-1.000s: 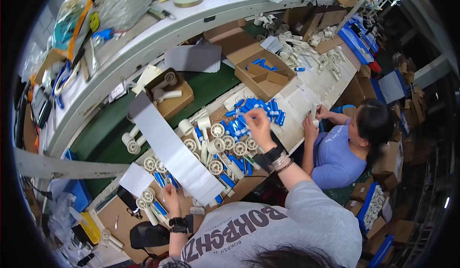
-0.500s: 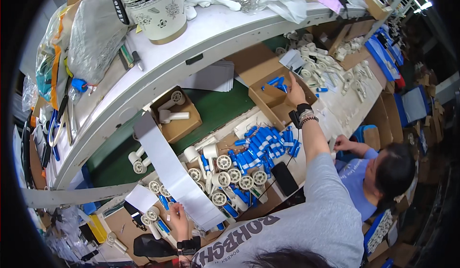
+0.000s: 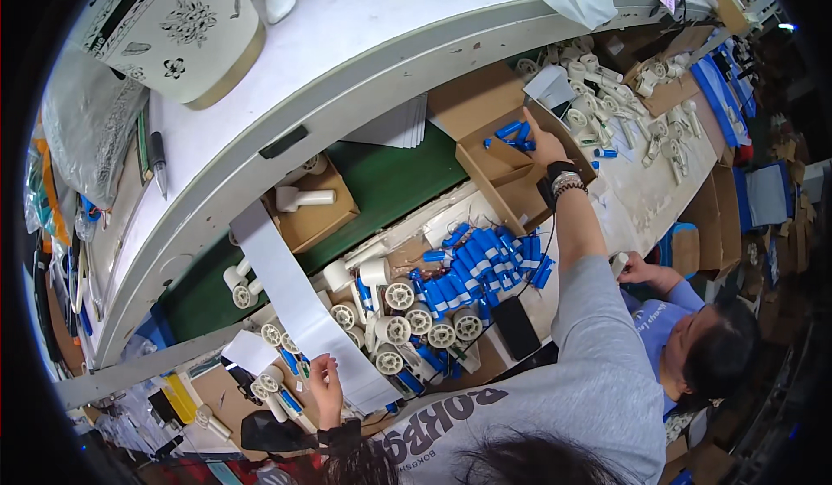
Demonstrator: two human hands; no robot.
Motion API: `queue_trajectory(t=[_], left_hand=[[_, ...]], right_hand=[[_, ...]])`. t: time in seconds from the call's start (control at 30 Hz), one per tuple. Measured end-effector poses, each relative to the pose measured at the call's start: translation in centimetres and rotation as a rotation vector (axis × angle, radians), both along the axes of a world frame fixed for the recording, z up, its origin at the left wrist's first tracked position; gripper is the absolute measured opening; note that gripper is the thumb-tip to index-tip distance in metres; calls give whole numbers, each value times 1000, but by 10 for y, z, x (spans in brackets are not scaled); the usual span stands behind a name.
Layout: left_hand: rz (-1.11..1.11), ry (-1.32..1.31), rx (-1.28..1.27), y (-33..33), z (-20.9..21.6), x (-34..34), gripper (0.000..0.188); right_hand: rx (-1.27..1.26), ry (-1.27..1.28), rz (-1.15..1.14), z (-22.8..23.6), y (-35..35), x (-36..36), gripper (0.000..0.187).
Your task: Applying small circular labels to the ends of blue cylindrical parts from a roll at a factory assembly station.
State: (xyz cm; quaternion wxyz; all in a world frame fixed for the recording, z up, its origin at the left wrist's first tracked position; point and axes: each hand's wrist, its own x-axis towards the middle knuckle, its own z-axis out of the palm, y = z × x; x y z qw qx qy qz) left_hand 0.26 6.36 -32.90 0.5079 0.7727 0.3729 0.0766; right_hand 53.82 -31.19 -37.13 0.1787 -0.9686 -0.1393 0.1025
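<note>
- Batteries (image 3: 475, 260), the blue ones, sit piled mid-desk, between the fans (image 3: 400, 295) and the open box (image 3: 485, 183) at the desk's far edge.
- Right hand (image 3: 546, 147) is over that box's far edge, index finger stretched out, the others loosely curled. Can't tell if it's gripping anything.
- Left hand (image 3: 326, 385) is near the desk's near edge, beside the strip (image 3: 303, 312), fingertips close together. Can't tell if something tiny is pinched there.
- My guess: the box keeps loose batteries from rolling off, and the pile is central so both arms can get at it.
- Counts: one strip, one phone (image 3: 517, 327) by the near edge, two boxes including the small one (image 3: 325, 227), roughly five batteries boxed, about seven fan heads in the middle heap. Main pile's too jumbled to count, sorry.
</note>
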Motion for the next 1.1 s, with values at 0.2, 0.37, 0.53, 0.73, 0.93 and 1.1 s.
queue_trajectory(t=[0.2,0.37,0.53,0.73,0.93,1.1], left_hand=[[-88,37,17,-14,9,9,13],[-105,55,1,-15,8,3,12],[-132,47,15,-15,5,3,13],[-136,39,18,-11,4,4,13],[-121,8,8,-3,7,7,13],[-241,-82,60,-7,27,42,14]], right_hand=[[-60,94,-18,3,7,-2,103],[17,102,-10,-2,4,-5,101],[57,130,3,-3,7,-7,101],[46,89,-18,8,5,-18,97],[374,-367,-137,50,31,-47,93],[916,-331,-49,126,90,-109,92]])
